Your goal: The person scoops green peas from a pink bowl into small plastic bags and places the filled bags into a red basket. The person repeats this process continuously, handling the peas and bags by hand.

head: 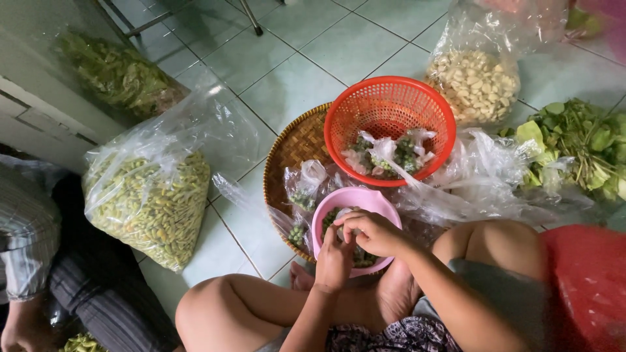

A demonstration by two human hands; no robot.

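Note:
I sit cross-legged on a tiled floor. Both hands hover over a pink plastic bowl (365, 199) filled with small green berries. My left hand (334, 259) and my right hand (373, 231) meet above it, fingers closed around a small clear plastic bag (340, 230) with green berries. Behind the bowl stands a red plastic basket (390, 107) with several small filled, knotted bags. Both sit on a round woven tray (295, 146). Two more small filled bags (301, 199) lie on the tray left of the bowl.
A big clear bag of yellow-green chillies (153, 205) stands at left, another bag of greens (117, 72) behind it. A bag of peeled garlic (475, 81) and leafy greens (577, 146) lie at right. Another person (39, 261) sits at far left. A red bag (590, 280) is by my knee.

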